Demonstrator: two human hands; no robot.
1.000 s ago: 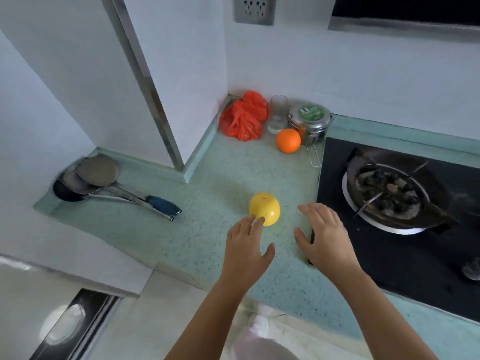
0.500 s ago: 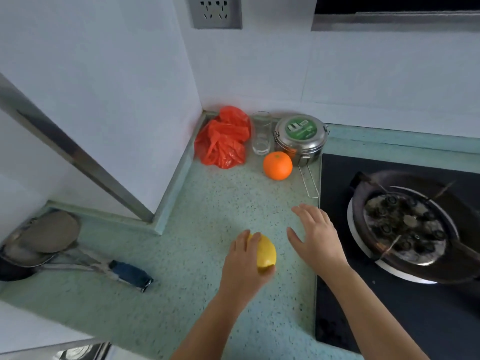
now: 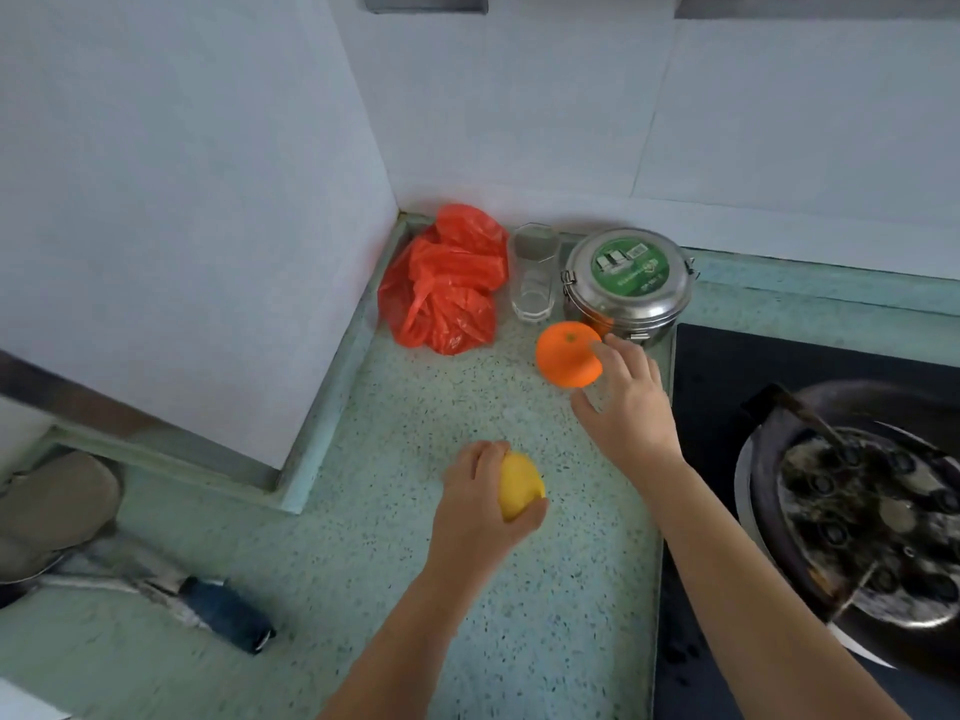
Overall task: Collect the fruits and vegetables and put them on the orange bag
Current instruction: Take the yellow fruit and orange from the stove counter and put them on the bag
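Note:
A crumpled orange bag [image 3: 448, 283] lies in the back corner of the green speckled counter [image 3: 405, 407]. My left hand [image 3: 480, 504] is shut on a yellow lemon [image 3: 519, 484] in the middle of the counter. An orange [image 3: 566, 354] sits in front of the steel tin, to the right of the bag. My right hand [image 3: 626, 402] reaches to the orange with fingers spread; its fingertips touch the fruit's right side and its thumb is below it, not closed around it.
A clear glass [image 3: 532, 272] and a round steel tin with a green label [image 3: 626, 280] stand at the back. A black stove with a dirty wok [image 3: 857, 517] fills the right. Ladles with a blue handle [image 3: 223, 613] lie at the left.
My left hand closed around the lemon. My right hand moved forward from beside the lemon up to the orange. The view shifted nearer to the corner.

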